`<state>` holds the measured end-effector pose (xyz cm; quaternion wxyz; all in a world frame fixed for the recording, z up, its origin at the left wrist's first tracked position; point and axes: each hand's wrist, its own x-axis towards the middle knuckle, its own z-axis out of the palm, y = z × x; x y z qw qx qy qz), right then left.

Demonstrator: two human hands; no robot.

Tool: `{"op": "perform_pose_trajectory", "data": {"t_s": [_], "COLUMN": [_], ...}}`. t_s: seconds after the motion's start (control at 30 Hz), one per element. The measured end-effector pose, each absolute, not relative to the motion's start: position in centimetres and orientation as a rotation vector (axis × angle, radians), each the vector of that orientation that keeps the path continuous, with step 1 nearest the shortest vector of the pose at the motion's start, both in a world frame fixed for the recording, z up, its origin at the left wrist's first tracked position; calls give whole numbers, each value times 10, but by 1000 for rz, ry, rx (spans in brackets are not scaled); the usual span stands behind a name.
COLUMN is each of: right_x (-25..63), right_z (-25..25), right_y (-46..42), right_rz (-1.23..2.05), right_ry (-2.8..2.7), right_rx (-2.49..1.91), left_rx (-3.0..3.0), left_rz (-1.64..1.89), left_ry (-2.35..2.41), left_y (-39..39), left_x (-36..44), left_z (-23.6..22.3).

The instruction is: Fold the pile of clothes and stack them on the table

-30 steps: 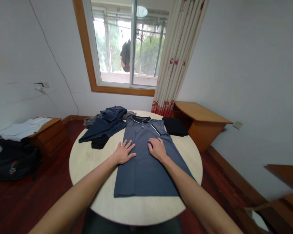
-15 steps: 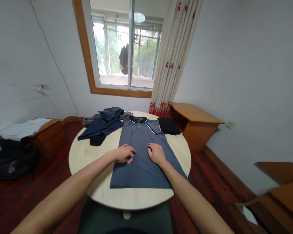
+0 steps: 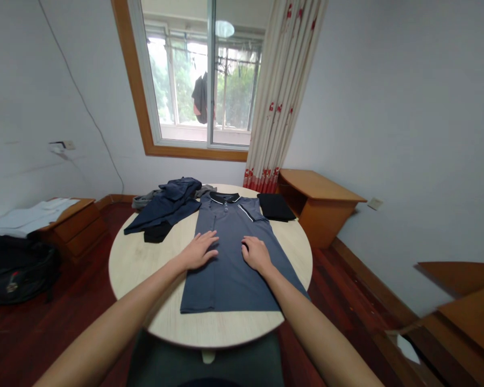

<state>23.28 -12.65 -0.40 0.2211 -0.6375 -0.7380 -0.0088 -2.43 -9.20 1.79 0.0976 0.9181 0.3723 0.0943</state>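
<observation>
A dark grey polo shirt (image 3: 242, 279) with a black, white-edged collar lies on the round pale table (image 3: 131, 269), collar toward the window. Its left side is folded inward in a straight strip. On that strip rests my left hand (image 3: 199, 251), open with fingers spread and the thumb apart. My right hand (image 3: 257, 253) lies on the middle of the shirt, fingers loosely bent and the thumb apart from them, with no cloth visibly gripped. A black-and-white strip, seemingly the sleeve edge (image 3: 246, 213), shows at the upper right of the shirt.
A heap of navy clothes (image 3: 167, 207) lies at the table's back left, with grey cloth (image 3: 145, 200) behind. Folded black cloth (image 3: 275, 207) sits at the back right, beside a wooden desk (image 3: 322, 188). A dark green seat (image 3: 157, 360) is at the near edge.
My left hand lifted its fingers into a loose curl, then spread them again on the folded strip. The right hand stays on the shirt. The camera view has shifted slightly.
</observation>
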Motion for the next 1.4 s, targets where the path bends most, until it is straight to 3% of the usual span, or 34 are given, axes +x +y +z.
{"op": "perform_pose_trajectory", "data": {"t_s": [0.13,0.27,0.47,0.63,0.83,1.03,1.2,1.4], "right_x": [242,273,323,340,306,276,303,318], "right_z": [-1,11,31,48,73,68,54,43], "right_y": [-128,-136,-150,-158,-172,-144,-71,-2], "right_rz": [-44,-47,335,960,1169,1605,874,644], "right_ry": [-1919,-1640,-1536,-1384,-1443,-1694,-1444,-1385], "right_rx": [-1844,-2214,-2491,-2377,-1928,-1789,-2026,-1934], "left_rx": [2690,2724,2737,2732,2659,2762,2897,2894], "left_rz": [242,200,189,196,171,287,120,226], "left_ry": [1307,1302,1313,1308,1311,804,523,405], "left_y": [-92,-93,-92,-91,-101,-133,-144,-141], "left_x": [-32,-34,-31,-32,-20,34,61,62], "left_z": [-6,-12,-12,-13,8,41,43,25]}}
